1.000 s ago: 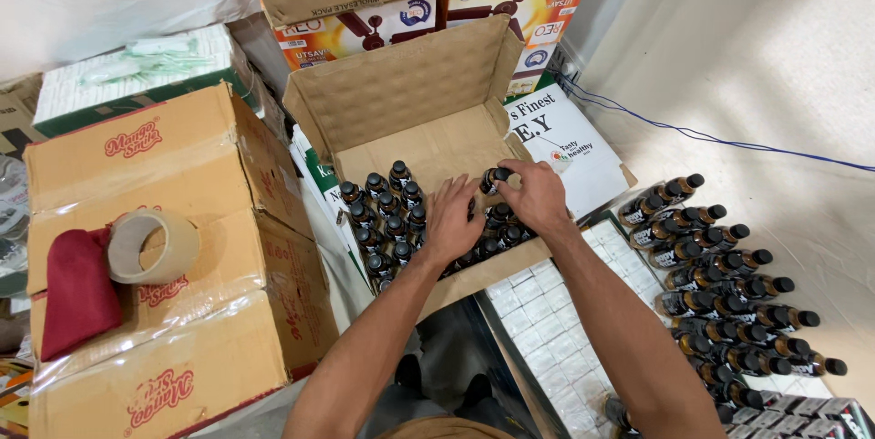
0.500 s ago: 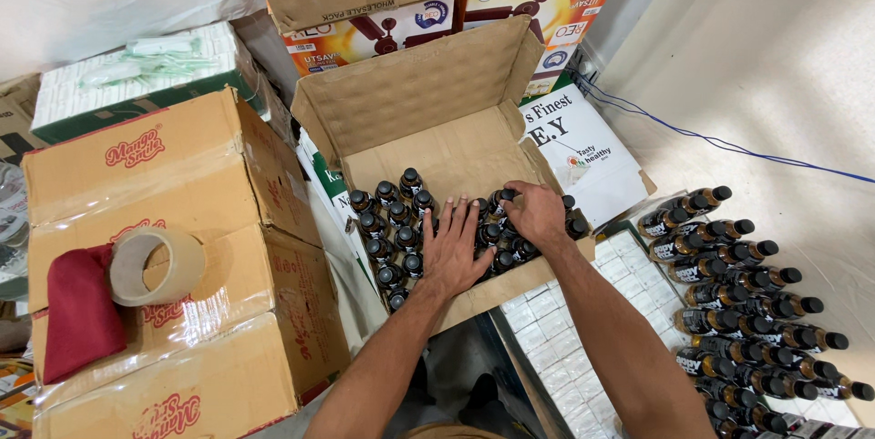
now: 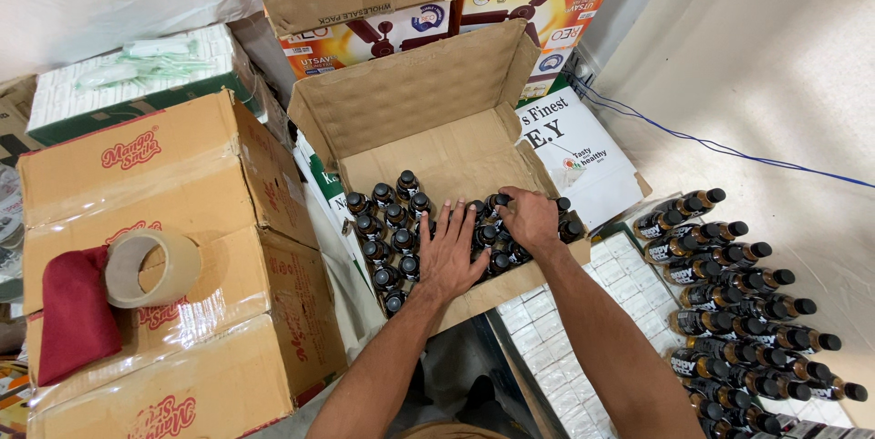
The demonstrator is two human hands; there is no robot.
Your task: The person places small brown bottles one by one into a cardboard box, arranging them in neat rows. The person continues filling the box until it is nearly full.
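Head camera looks down on an open cardboard box [image 3: 428, 129] partly filled with dark bottles [image 3: 387, 229] standing upright, black caps up. Left hand [image 3: 449, 257] lies flat on the caps with its fingers spread, gripping nothing. Right hand [image 3: 531, 217] rests just beside it on the bottles at the right side of the box, fingers curled over a cap; whether it grips that bottle I cannot tell. More dark bottles [image 3: 747, 311] lie on their sides in rows to the right, on the floor. A large sealed carton [image 3: 182, 220] stands at left, with a roll of tape [image 3: 150, 268] and a red cloth [image 3: 77, 311] on top.
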